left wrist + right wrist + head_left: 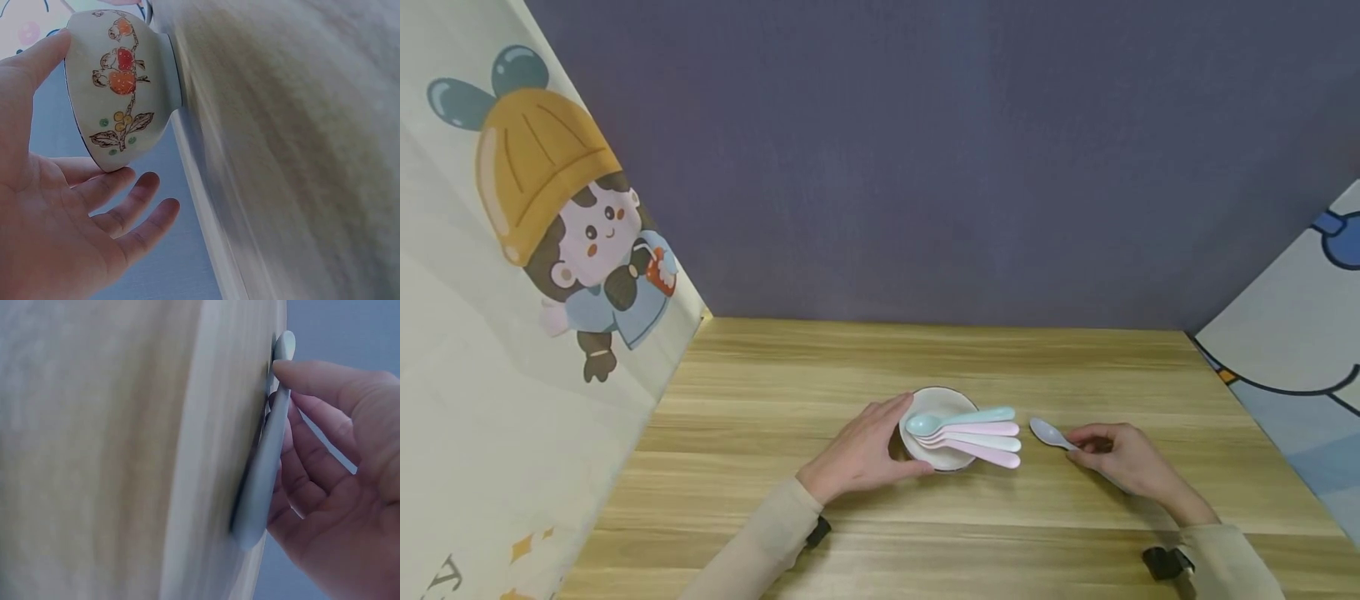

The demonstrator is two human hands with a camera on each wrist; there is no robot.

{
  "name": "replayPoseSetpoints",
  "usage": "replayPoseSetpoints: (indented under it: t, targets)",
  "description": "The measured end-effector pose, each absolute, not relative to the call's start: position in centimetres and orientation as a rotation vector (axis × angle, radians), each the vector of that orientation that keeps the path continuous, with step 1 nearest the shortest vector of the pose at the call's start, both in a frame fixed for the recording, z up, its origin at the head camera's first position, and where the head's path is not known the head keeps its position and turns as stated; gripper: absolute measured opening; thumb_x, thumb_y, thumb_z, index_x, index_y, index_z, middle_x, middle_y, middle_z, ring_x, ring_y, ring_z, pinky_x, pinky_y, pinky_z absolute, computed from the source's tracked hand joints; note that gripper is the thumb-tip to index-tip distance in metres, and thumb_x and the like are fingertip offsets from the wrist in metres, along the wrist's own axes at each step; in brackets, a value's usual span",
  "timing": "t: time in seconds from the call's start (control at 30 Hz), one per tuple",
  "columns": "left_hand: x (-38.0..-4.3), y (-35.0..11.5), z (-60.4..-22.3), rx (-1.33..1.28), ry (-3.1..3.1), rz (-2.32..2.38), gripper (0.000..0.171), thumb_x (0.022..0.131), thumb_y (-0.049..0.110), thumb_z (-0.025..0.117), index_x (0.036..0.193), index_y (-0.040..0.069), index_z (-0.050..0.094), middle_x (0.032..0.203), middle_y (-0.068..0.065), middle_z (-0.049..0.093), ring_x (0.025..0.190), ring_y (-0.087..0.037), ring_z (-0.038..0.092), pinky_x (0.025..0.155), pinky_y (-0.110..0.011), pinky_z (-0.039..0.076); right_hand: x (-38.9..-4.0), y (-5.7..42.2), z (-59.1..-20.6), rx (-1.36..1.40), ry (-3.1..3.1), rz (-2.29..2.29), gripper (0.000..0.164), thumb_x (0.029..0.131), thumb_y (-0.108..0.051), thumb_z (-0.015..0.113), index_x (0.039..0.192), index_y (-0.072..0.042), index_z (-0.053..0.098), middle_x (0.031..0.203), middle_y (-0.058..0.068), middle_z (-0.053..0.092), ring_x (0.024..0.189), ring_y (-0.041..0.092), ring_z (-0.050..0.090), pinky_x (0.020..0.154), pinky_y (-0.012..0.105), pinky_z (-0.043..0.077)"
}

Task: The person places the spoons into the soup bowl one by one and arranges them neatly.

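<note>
A small white bowl stands on the table, with an orange-and-red fruit and leaf pattern on its side in the left wrist view. My left hand holds it by the rim, thumb on the near side and fingers on the far side. Several small plastic spoons, mint, pink and white, lie in the bowl with their handles pointing right over the rim. To the right, my right hand pinches a pale lavender spoon by its handle. This spoon lies low, along the tabletop; whether it touches is unclear.
The wooden table ends at a dark blue-grey panel behind. A wall with a cartoon print stands at the left, and another printed panel at the right. Dark wrist-camera pieces sit at the cuffs.
</note>
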State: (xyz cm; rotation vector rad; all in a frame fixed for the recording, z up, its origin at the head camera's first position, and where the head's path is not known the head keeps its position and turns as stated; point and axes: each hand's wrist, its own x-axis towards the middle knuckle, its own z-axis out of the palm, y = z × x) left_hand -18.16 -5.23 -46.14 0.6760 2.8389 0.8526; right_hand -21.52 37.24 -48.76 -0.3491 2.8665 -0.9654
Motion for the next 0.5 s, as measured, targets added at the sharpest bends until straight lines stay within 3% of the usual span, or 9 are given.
replayPoseSetpoints:
  t: [0.5]
  targets:
    - [-18.06, -5.28, -46.10, 0.671, 2.833, 0.846, 0.111, 0.088, 0.072, 0.074, 0.170, 0.014, 0.027, 0.174, -0.004, 0.036, 0.158, -0.026, 0.039, 0.131, -0.046, 0.034, -21.48, 37.27, -48.45, -0.333, 2.840, -0.969, 0.023, 0.092, -0.022, 0.085, 0.109, -0.007, 0.082, 0.091, -0.002, 0.077, 0.078, 0.000, 0.065, 0.069, 0.020, 0.055]
